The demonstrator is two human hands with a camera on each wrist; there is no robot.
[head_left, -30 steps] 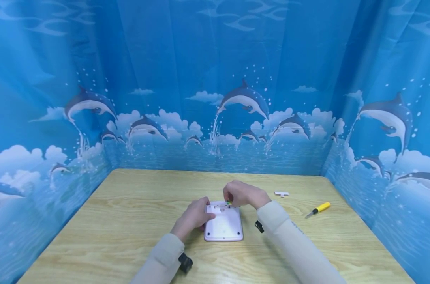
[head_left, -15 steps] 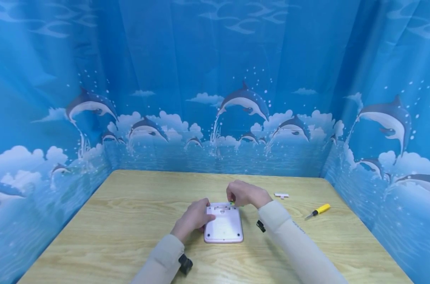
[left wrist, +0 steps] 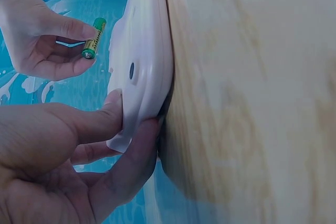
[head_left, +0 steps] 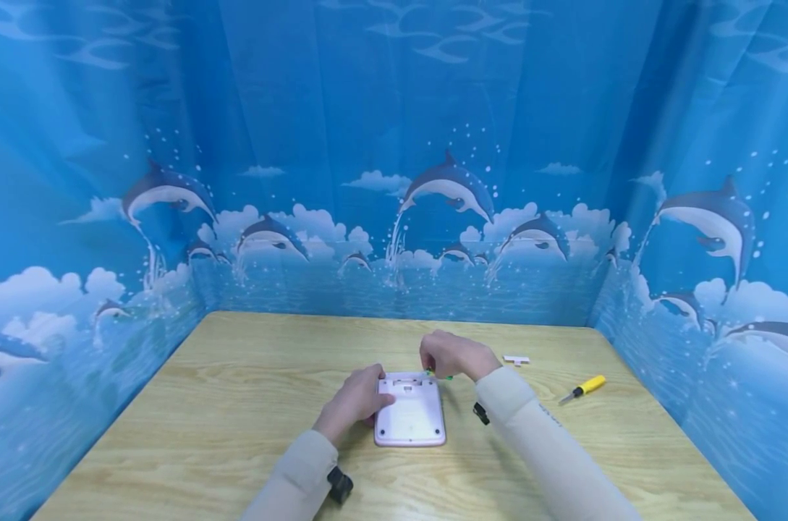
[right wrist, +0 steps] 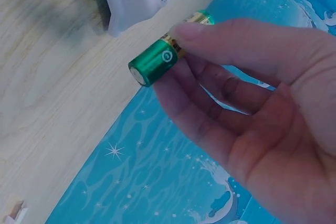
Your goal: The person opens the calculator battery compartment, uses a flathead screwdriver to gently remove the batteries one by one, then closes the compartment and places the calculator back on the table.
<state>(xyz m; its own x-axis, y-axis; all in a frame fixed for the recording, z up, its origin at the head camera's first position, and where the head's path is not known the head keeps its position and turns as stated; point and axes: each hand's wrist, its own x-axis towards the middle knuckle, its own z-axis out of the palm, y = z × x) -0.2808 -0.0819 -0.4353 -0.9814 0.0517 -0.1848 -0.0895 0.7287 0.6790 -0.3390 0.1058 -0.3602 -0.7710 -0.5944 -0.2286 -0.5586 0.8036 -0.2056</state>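
Observation:
A flat, pale pinkish-white device (head_left: pixel 409 418), which looks like a calculator, lies back side up on the table with its battery compartment (head_left: pixel 407 382) uncovered at the far end. My left hand (head_left: pixel 356 396) grips its left edge, with the thumb on the back and fingers beneath, as the left wrist view also shows. Just beyond the device's far right corner, my right hand (head_left: pixel 455 356) pinches a green and gold battery (right wrist: pixel 154 61) between thumb and fingers. In the right wrist view the battery is apart from the device. The compartment's inside is too small to make out.
A small white cover piece (head_left: pixel 516 359) lies on the wooden table (head_left: pixel 250 405) to the right of my right hand. Farther right rests a yellow-handled screwdriver (head_left: pixel 584 388). A blue dolphin-print curtain (head_left: pixel 394 275) encloses the table's back and sides.
My right hand has shifted slightly right, taking the battery away from the compartment's right end; more of the compartment now shows. The left hand keeps its grip and the device stays put.

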